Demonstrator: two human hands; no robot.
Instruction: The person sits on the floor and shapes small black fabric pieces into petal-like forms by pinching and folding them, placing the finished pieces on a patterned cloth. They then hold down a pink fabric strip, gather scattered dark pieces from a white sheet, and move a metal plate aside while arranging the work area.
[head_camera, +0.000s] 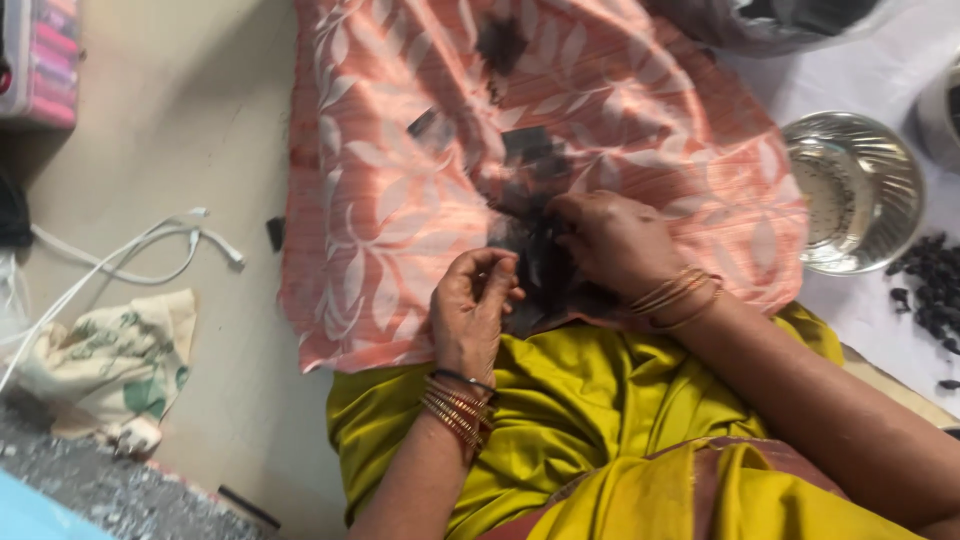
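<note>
Floor (200, 150): pale, bare, white cable (130, 255) lying loose | Cloth (400, 200): peach leaf-print, spread flat | Steel bowl (850, 190): dark specks inside, dark pieces (930, 290) beside | Right hand (610, 240): closed over dark material (530, 250) on cloth | Left hand (470, 305): fingertips pinched, contents unclear.

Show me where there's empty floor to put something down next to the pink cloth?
The pale floor is bare between the pink leafy cloth and the white cable. It is crowded on the cloth's middle, where the left hand and right hand work over dark pieces. Beyond it, the steel bowl and dark lumps fill the white sheet.
</note>
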